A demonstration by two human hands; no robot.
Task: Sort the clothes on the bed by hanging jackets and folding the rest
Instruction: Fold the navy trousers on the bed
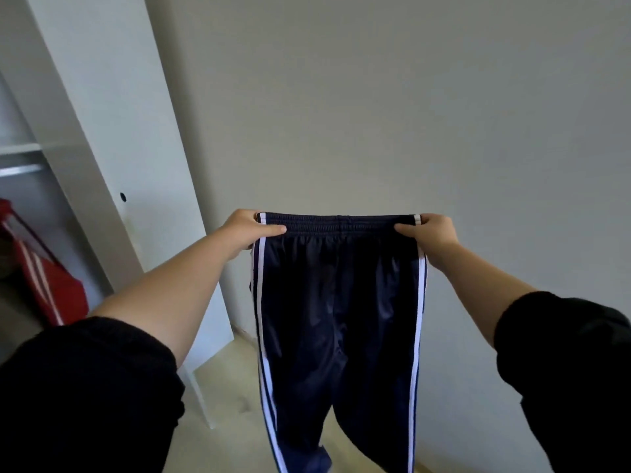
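On my feed, 2 hands hold a pair of track pants [338, 302] up in mid-air before a pale wall [409, 97], well above the light floor [235, 384]. The left hand [247, 230] and right hand [435, 233] each pinch 1 end of the gathered elastic waistband, fingers [275, 229] curled onto the fabric and the band pulled taut between them. The pants are dark navy and slightly shiny, with white stripes down each outer seam; the legs hang straight down together and run out of view at the bottom edge. Both forearms are bare below pushed-up black sleeves [85, 387]. At far left, a red garment [54, 288] with white stripes shows inside an open white wardrobe [102, 131].
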